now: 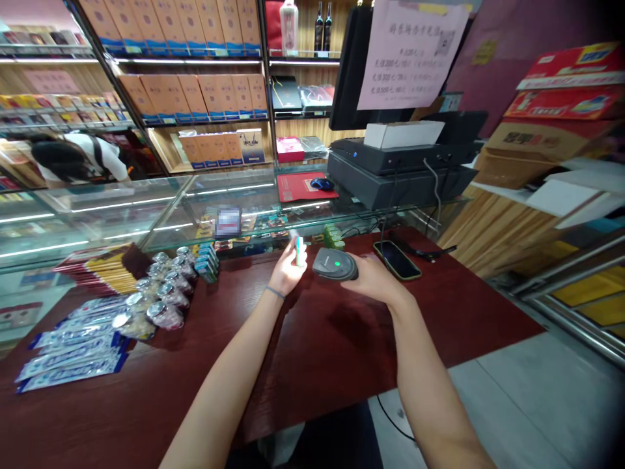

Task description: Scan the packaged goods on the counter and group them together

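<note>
My right hand (pixel 368 279) grips a grey barcode scanner (pixel 336 263) with a green light on top, its head aimed left. Facing it, my left hand (pixel 289 268) holds up a small green-and-white pack (pixel 299 251), brightly lit on the side towards the scanner. The lettering on the pack is too small to read. A short gap separates pack and scanner, both above the dark red tabletop (pixel 312 365). Behind the scanner stand several small green packs (pixel 334 236). To the right of my right hand lies a phone (pixel 397 259).
On the left are blue-and-silver sachets (pixel 73 345), lidded jars (pixel 168 306), small green-blue packs (pixel 207 262) and yellow-and-maroon packets (pixel 107 270). A glass counter (pixel 229 189) runs behind, with a mouse (pixel 322 184) and a monitor (pixel 351 65). A person (pixel 78 156) bends beyond it.
</note>
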`<state>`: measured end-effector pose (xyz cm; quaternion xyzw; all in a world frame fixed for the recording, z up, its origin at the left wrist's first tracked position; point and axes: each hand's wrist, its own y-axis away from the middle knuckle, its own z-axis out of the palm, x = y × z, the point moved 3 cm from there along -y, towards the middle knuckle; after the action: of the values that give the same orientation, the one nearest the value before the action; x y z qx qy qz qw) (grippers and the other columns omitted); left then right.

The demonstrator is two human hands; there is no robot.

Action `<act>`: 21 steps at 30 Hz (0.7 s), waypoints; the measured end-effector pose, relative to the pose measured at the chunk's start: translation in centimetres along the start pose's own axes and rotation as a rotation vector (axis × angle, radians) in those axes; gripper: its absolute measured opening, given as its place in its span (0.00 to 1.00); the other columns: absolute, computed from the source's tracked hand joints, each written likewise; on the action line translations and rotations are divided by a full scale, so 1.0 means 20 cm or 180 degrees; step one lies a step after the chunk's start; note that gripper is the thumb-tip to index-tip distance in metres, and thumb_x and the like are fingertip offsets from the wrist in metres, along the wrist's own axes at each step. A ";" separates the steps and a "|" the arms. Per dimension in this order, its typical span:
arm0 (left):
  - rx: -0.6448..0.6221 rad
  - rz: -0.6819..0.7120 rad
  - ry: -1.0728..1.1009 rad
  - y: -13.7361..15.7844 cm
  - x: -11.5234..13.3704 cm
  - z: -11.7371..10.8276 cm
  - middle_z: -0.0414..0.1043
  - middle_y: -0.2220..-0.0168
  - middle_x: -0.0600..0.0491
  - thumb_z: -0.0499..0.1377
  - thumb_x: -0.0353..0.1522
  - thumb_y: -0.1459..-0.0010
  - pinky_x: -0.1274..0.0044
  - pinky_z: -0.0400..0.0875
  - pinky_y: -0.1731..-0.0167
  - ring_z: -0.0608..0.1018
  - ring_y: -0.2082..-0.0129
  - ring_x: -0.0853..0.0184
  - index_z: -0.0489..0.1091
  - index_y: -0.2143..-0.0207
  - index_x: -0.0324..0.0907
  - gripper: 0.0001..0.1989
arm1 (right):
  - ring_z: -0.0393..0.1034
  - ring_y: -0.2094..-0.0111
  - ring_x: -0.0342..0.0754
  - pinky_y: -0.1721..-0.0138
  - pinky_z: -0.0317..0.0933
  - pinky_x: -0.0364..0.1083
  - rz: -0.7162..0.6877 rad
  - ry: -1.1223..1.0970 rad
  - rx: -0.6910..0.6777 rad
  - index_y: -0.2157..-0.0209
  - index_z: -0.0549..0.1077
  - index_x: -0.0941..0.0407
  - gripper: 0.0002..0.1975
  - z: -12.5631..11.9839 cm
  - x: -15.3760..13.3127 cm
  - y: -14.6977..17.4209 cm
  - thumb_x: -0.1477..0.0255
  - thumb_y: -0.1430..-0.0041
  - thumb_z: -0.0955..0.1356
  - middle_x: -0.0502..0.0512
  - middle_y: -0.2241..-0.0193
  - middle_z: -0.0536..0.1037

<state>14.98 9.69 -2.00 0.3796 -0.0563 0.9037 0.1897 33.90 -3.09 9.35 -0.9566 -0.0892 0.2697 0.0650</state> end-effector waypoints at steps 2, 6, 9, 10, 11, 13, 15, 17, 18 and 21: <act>0.0061 -0.0004 -0.0095 0.02 0.01 0.00 0.77 0.50 0.50 0.62 0.32 0.36 0.78 0.73 0.63 0.80 0.60 0.69 0.66 0.38 0.53 0.25 | 0.80 0.57 0.60 0.61 0.65 0.48 0.0105 0.0007 0.0049 0.52 0.74 0.49 0.19 0.00 0.00 -0.01 0.69 0.48 0.72 0.54 0.61 0.85; 0.0277 0.0080 -0.0354 0.10 0.06 -0.02 0.77 0.51 0.52 0.67 0.36 0.40 0.77 0.74 0.62 0.81 0.59 0.68 0.65 0.38 0.53 0.28 | 0.80 0.57 0.61 0.61 0.65 0.48 0.0228 0.0112 0.0209 0.50 0.74 0.50 0.21 0.02 0.04 -0.03 0.67 0.47 0.72 0.56 0.61 0.85; 0.0397 0.0316 -0.0628 0.17 0.13 -0.05 0.77 0.54 0.53 0.70 0.36 0.45 0.78 0.74 0.63 0.81 0.60 0.68 0.65 0.39 0.51 0.32 | 0.80 0.56 0.61 0.60 0.67 0.49 0.0247 0.0027 0.0486 0.46 0.73 0.50 0.25 0.06 0.08 -0.05 0.65 0.47 0.73 0.56 0.59 0.85; 0.0434 0.0404 -0.0752 0.20 0.15 -0.07 0.77 0.55 0.53 0.71 0.36 0.46 0.78 0.74 0.64 0.81 0.60 0.67 0.65 0.39 0.50 0.33 | 0.80 0.56 0.61 0.59 0.67 0.49 0.0246 -0.0073 0.0567 0.45 0.73 0.50 0.27 0.08 0.08 -0.06 0.65 0.47 0.73 0.56 0.59 0.85; 0.0474 0.0491 -0.0894 0.22 0.18 -0.08 0.77 0.57 0.53 0.71 0.36 0.47 0.79 0.74 0.65 0.81 0.60 0.67 0.64 0.39 0.49 0.34 | 0.80 0.55 0.61 0.58 0.68 0.49 0.0236 -0.0197 0.0631 0.44 0.73 0.50 0.28 0.09 0.09 -0.06 0.65 0.47 0.73 0.56 0.58 0.85; 0.0568 0.0674 -0.1242 0.29 0.25 -0.13 0.77 0.60 0.53 0.71 0.37 0.48 0.78 0.74 0.65 0.81 0.61 0.66 0.64 0.40 0.47 0.35 | 0.80 0.54 0.60 0.57 0.69 0.50 0.0206 -0.0435 0.0702 0.43 0.73 0.50 0.28 0.13 0.09 -0.08 0.65 0.46 0.73 0.56 0.57 0.85; 0.0729 0.0932 -0.1659 0.36 0.32 -0.18 0.77 0.61 0.52 0.70 0.38 0.48 0.77 0.74 0.64 0.81 0.61 0.66 0.63 0.41 0.45 0.34 | 0.80 0.53 0.61 0.56 0.70 0.51 0.0209 -0.0554 0.0752 0.43 0.73 0.51 0.28 0.17 0.07 -0.09 0.64 0.46 0.72 0.58 0.57 0.85; 0.0972 0.1269 -0.2067 0.43 0.40 -0.25 0.77 0.59 0.51 0.69 0.37 0.47 0.75 0.76 0.60 0.81 0.60 0.65 0.62 0.43 0.44 0.32 | 0.80 0.53 0.62 0.56 0.70 0.52 0.0209 -0.0570 0.0763 0.44 0.74 0.52 0.27 0.20 0.03 -0.09 0.64 0.46 0.72 0.59 0.57 0.85; 0.1126 0.1447 -0.2254 0.47 0.44 -0.28 0.77 0.58 0.50 0.69 0.37 0.47 0.74 0.76 0.59 0.81 0.59 0.65 0.62 0.45 0.44 0.30 | 0.80 0.53 0.62 0.56 0.70 0.52 0.0182 -0.0573 0.0752 0.45 0.74 0.53 0.26 0.22 0.01 -0.09 0.64 0.47 0.72 0.60 0.57 0.85; 0.1673 0.1829 -0.2722 0.58 0.55 -0.39 0.76 0.57 0.50 0.68 0.34 0.46 0.72 0.77 0.56 0.82 0.59 0.65 0.62 0.48 0.45 0.26 | 0.79 0.52 0.62 0.55 0.70 0.52 0.0058 -0.0620 0.0667 0.46 0.73 0.53 0.26 0.26 -0.05 -0.09 0.65 0.47 0.72 0.59 0.56 0.84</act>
<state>-1.75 4.12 0.71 0.7150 -0.0025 0.6688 -0.2036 30.08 -1.08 5.86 -0.9147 -0.0577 0.3696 0.1531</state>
